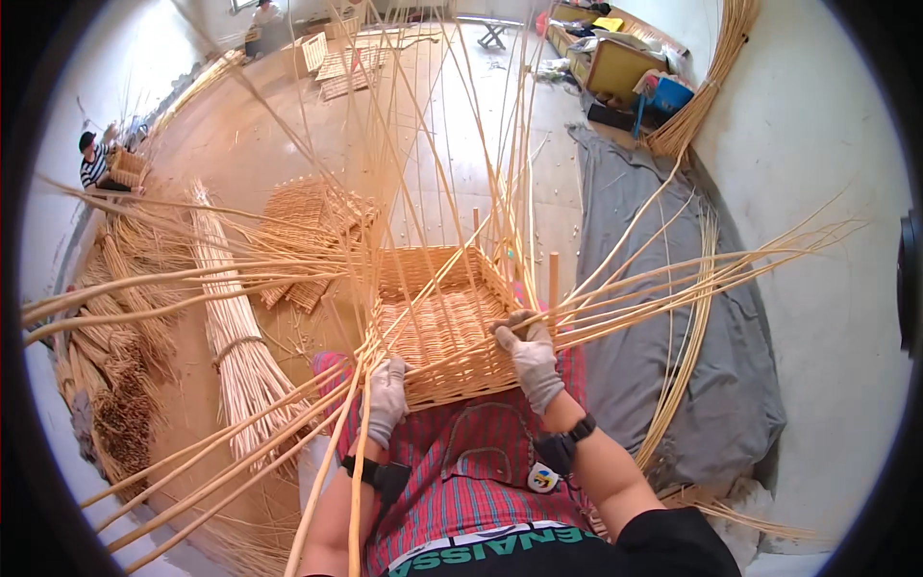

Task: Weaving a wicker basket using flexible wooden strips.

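Note:
A half-woven square wicker basket (437, 306) rests on my lap over a red striped cloth (452, 447), with tall thin stakes rising from it and long pale rods sticking out to both sides. My left hand (387, 394), in a white glove, is closed on the near left corner of the basket, where several rods cross; its fingertips are partly hidden. My right hand (527, 354), also gloved, grips rods at the basket's right side, near an upright wooden post (553, 288).
Willow bundles (240, 356) and woven panels (308, 226) lie at left on the floor. A grey sheet (702, 385) covers the right side, below a hanging bundle (707, 87). One person (94, 163) sits far left, another (264, 29) at the back. Cluttered furniture (615, 67) stands back right.

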Demonstrator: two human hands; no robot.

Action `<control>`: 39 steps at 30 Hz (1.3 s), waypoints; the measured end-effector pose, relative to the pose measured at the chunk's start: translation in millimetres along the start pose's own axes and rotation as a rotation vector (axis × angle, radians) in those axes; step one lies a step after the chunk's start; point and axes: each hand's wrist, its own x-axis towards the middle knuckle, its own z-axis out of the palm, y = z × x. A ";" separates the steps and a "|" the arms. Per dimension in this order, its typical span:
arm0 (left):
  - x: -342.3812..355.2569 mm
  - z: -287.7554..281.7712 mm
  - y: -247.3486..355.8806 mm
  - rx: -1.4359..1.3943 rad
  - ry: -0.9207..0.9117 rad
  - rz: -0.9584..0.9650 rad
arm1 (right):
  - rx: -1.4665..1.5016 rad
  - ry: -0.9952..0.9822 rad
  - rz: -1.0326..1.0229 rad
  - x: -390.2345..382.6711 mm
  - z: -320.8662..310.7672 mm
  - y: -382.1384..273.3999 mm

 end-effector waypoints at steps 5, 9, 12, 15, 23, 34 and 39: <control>-4.8 -5.9 4.2 0.044 -0.033 0.001 | -0.086 -0.133 0.009 7.3 -3.3 3.1; -4.7 4.5 -7.5 -0.071 0.067 0.008 | -0.671 -0.420 -0.313 27.8 84.8 -37.4; 4.8 20.9 -10.1 -0.016 0.174 0.084 | -1.003 -0.497 -0.884 77.5 156.5 -18.9; 14.2 37.0 10.3 -0.005 0.125 -0.073 | -0.455 -0.692 -0.419 108.1 165.9 5.2; 12.5 14.2 -13.6 -0.130 0.122 -0.039 | -0.273 -0.133 -0.434 -31.2 30.6 28.6; 26.3 26.2 -8.8 -0.156 0.243 -0.106 | -0.579 -0.055 -0.474 -53.4 32.0 23.5; -7.4 27.5 6.9 -0.157 0.165 0.248 | -0.595 -0.549 0.302 -56.4 -10.6 -128.9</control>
